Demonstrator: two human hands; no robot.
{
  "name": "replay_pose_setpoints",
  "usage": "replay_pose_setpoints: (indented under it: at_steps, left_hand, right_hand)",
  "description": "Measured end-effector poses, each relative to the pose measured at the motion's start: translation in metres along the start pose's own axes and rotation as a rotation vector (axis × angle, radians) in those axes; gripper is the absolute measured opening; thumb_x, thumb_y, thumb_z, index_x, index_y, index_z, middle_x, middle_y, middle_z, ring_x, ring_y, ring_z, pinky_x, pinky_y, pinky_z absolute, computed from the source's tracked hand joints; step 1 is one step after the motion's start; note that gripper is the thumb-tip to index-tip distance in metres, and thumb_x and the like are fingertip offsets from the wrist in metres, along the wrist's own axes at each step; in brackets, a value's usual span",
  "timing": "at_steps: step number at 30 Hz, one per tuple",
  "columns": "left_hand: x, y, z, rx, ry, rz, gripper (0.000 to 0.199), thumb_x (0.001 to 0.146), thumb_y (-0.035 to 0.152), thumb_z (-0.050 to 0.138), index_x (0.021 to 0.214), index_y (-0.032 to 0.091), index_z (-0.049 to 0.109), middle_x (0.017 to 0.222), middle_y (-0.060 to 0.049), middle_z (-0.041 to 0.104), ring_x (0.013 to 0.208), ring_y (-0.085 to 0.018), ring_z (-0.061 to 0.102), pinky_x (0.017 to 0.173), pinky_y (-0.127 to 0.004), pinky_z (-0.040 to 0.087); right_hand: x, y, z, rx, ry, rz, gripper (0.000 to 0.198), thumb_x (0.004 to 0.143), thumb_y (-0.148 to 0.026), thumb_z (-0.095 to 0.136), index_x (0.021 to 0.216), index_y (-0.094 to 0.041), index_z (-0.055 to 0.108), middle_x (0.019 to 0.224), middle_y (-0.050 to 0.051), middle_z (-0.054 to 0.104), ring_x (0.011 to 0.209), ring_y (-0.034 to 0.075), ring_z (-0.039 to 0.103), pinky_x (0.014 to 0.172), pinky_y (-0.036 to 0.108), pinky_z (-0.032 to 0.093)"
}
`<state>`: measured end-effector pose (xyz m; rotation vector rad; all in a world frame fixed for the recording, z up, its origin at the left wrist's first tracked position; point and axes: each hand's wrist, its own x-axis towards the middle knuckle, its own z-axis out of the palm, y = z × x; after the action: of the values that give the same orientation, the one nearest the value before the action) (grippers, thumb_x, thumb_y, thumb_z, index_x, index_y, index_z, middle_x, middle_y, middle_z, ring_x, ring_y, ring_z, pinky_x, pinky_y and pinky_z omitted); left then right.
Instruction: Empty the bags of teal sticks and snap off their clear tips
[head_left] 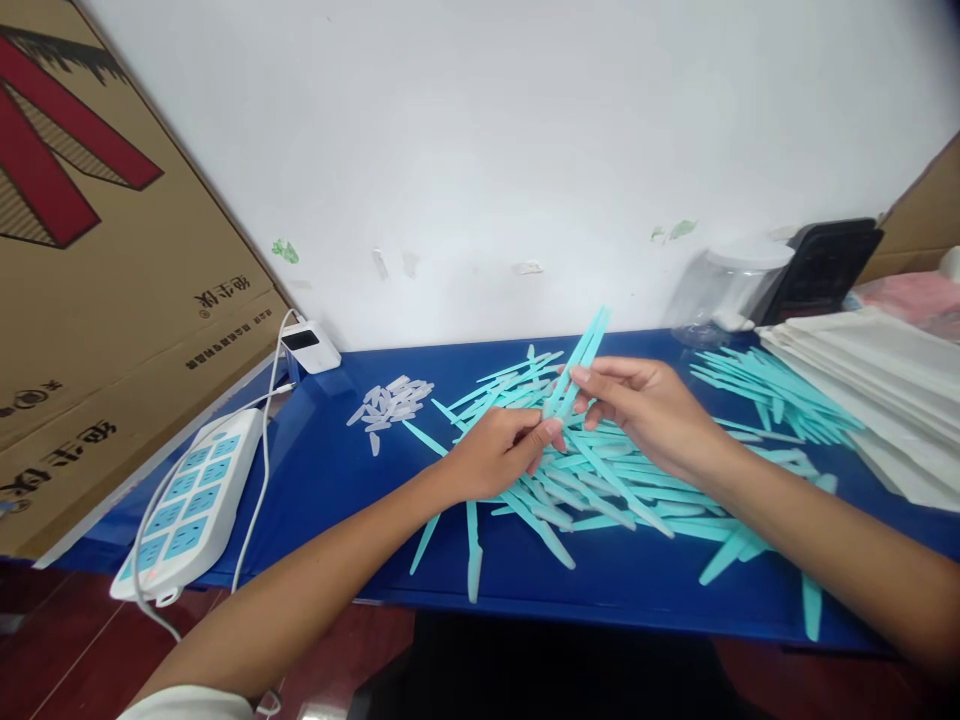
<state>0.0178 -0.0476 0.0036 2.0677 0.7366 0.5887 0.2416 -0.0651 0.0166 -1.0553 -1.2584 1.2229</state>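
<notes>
Several slim turquoise eyebrow razors (587, 352) stand tilted upward between my two hands over the pile. My left hand (499, 455) is closed, with thumb and fingers pinching their lower end. Higher up, my right hand (637, 400) grips the same razors between thumb and fingers. Under and around both hands spreads a loose pile of similar turquoise razors (600, 480), many with pale translucent covers at one end. To the left lies a small heap of loose translucent caps (394, 402). My fingers partly hide the razors' lower ends.
A blue table (330, 500) meets a white wall. At left are a power strip (191, 500), a small white device (311, 345) with cables, and a big cardboard box (135, 290). On the right: more razors (772, 390), white paper bags (877, 390), a clear jar (739, 285), a black stand (821, 265).
</notes>
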Motion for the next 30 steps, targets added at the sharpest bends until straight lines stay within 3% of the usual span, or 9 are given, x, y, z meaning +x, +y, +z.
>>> replay_pose_setpoints:
  at_steps: [5,12,16,18,20,23,26,30]
  left_hand:
    - [0.000,0.001,0.001,0.030,-0.027,0.013,0.055,0.111,0.057,0.041,0.087,0.016,0.070,0.061,0.001,0.060,0.053,-0.011,0.051,0.058,-0.026,0.041]
    - [0.001,0.007,-0.008,-0.002,-0.062,0.058,0.056,0.112,0.054,0.039,0.073,0.019,0.056,0.062,0.001,0.059,0.058,-0.012,0.052,0.066,-0.027,0.045]
    - [0.000,0.006,-0.014,0.017,-0.052,0.061,0.055,0.113,0.052,0.035,0.075,0.019,0.057,0.063,0.001,0.058,0.059,-0.013,0.052,0.070,-0.028,0.047]
    - [0.000,0.002,-0.016,0.065,-0.013,0.037,0.053,0.113,0.052,0.034,0.080,0.019,0.059,0.062,0.001,0.057,0.058,-0.013,0.052,0.068,-0.028,0.046]
    - [0.001,-0.004,-0.019,0.134,0.014,0.028,0.051,0.113,0.052,0.034,0.083,0.019,0.061,0.063,0.001,0.056,0.058,-0.014,0.051,0.066,-0.028,0.044]
    - [0.002,-0.011,-0.023,0.218,0.038,0.039,0.051,0.113,0.049,0.033,0.082,0.019,0.060,0.063,0.001,0.055,0.059,-0.015,0.050,0.063,-0.029,0.040]
    - [0.003,-0.015,-0.026,0.259,0.063,0.047,0.049,0.113,0.046,0.034,0.081,0.019,0.060,0.064,0.001,0.055,0.058,-0.014,0.049,0.062,-0.029,0.037]
    - [0.002,-0.016,-0.028,0.283,0.064,0.088,0.048,0.114,0.043,0.034,0.082,0.018,0.059,0.069,0.000,0.059,0.059,-0.013,0.049,0.063,-0.030,0.036]
  right_hand:
    - [-0.002,-0.001,0.005,-0.022,-0.024,-0.026,0.038,0.077,-0.059,0.089,0.082,-0.023,0.078,0.071,0.002,0.069,0.062,0.016,0.062,0.063,0.035,0.055]
    - [0.006,-0.005,-0.010,-0.069,0.057,-0.071,0.042,0.075,-0.060,0.089,0.076,-0.020,0.076,0.061,0.000,0.059,0.053,0.011,0.048,0.052,0.029,0.041]
    - [0.018,-0.029,-0.053,-0.063,0.331,-0.266,0.042,0.070,-0.054,0.095,0.071,-0.019,0.072,0.068,0.001,0.064,0.057,0.010,0.052,0.055,0.028,0.043]
    - [0.021,-0.041,-0.084,-0.373,0.429,-0.383,0.046,0.069,-0.059,0.093,0.073,-0.017,0.074,0.074,0.007,0.072,0.061,0.016,0.062,0.060,0.033,0.050]
    - [0.022,-0.047,-0.118,-0.707,0.441,-0.402,0.052,0.071,-0.067,0.088,0.074,-0.017,0.076,0.075,0.011,0.075,0.066,0.021,0.067,0.063,0.035,0.050]
    - [0.022,-0.040,-0.163,-0.922,0.407,-0.230,0.055,0.071,-0.072,0.084,0.075,-0.018,0.077,0.077,0.014,0.077,0.073,0.025,0.071,0.066,0.036,0.049]
    - [0.020,-0.024,-0.192,-1.125,0.421,-0.138,0.038,0.082,-0.057,0.081,0.084,-0.019,0.080,0.085,0.014,0.080,0.082,0.026,0.073,0.071,0.035,0.048]
    - [0.011,-0.009,-0.215,-1.358,0.410,-0.287,0.023,0.091,-0.039,0.072,0.099,-0.019,0.082,0.105,0.016,0.081,0.089,0.026,0.074,0.080,0.036,0.049]
